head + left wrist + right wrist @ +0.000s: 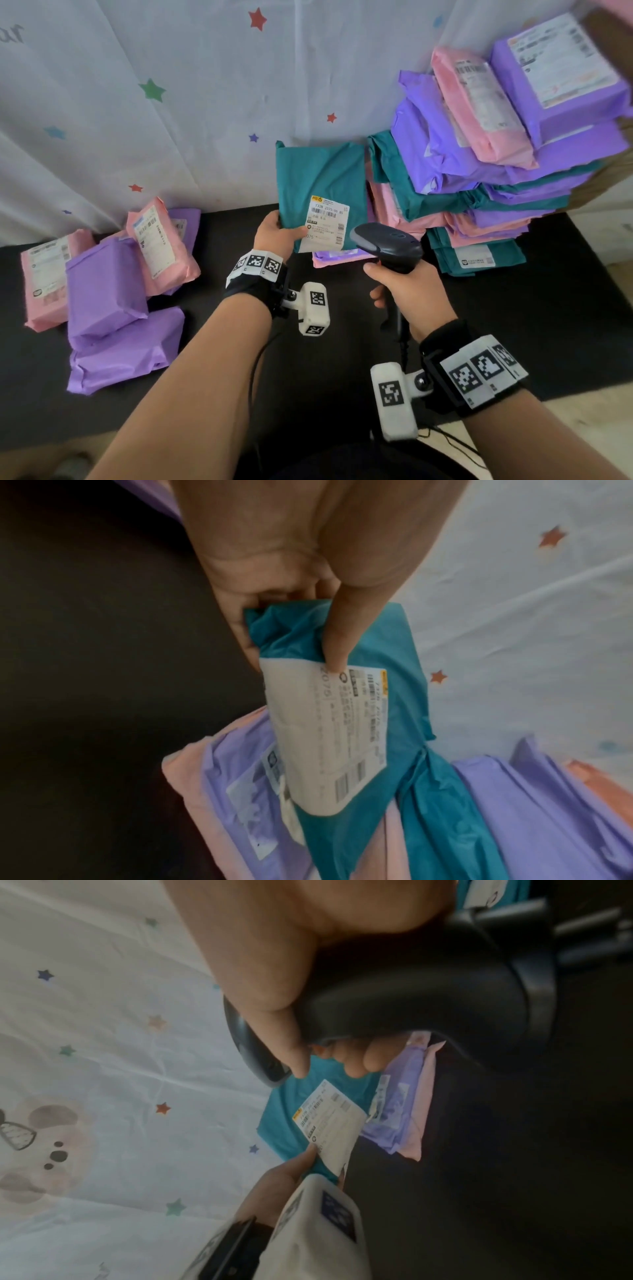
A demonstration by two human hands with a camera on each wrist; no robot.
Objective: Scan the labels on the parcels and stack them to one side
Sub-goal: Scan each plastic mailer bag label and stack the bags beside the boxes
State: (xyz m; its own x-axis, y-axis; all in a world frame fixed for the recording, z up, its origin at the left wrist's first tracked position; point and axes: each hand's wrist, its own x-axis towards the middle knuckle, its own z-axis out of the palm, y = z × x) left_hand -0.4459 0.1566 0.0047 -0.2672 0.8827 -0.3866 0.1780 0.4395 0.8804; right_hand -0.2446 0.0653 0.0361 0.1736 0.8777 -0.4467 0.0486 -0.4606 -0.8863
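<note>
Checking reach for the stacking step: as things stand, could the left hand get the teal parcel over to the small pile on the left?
Probably yes. The left hand already grips the teal parcel by its lower corner, lifted off the table, and bare black tabletop lies between it and the small pile.

Left hand [275, 233] raised, thumb in front and fingers behind what it pinches; right hand [407, 296] lower, fingers curled round a handle, both forearms extended forward.

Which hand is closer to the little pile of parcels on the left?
Left. The left hand, holding the teal parcel, is nearer the small pile; the right hand, gripping the scanner, is farther away.
</note>
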